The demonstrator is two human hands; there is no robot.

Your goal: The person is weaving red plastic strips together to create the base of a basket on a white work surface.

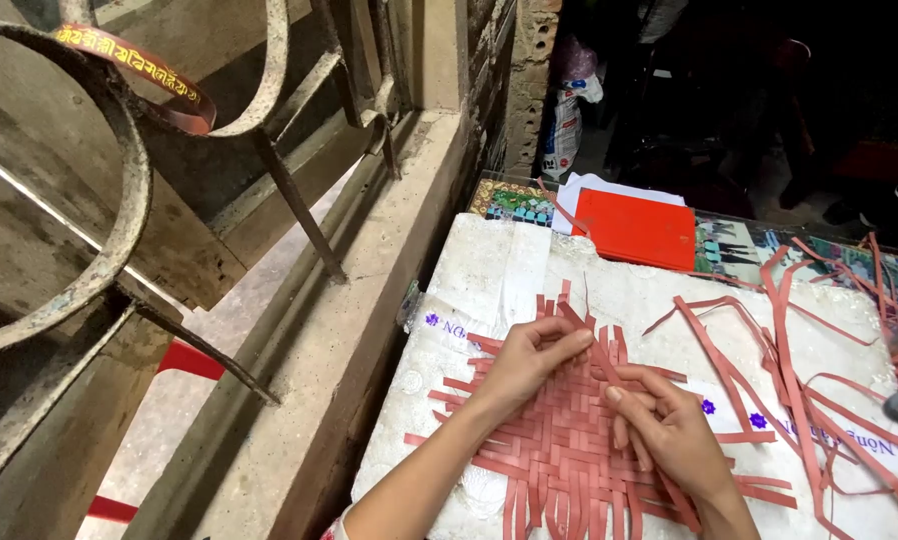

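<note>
**A:** ok nearest the cam: woven mat of reddish-pink strips, lying flat on a white sack-type sheet that covers the work surface. Both hands are on it. Right hand rests on the weave, fingers pressed together & curled down on the strips, thumb tucked in — can't tell if it's actually gripping one or just holding them flat.

**B:** and the left?

**A:** left hand is a bit further up, thumb + fingertips pinching a single strip right at the top edge of the weave.

**B:** what'd go wrong imo?

**A:** prob the open edge. Strip ends stick out loose all around, nothing locks them, so a hard tug on the pinched one could slide the neighbours out or crease/tear it. If the right hand lifts, the weave could shift on that slick sheet too.

**B:** rest of the table?

**A:** loose strips piled off to the right, easy to snag w/ a wrist. Past that a red folder on white papers at the far edge. Rusty metal grille + concrete ledge on the left.
</note>
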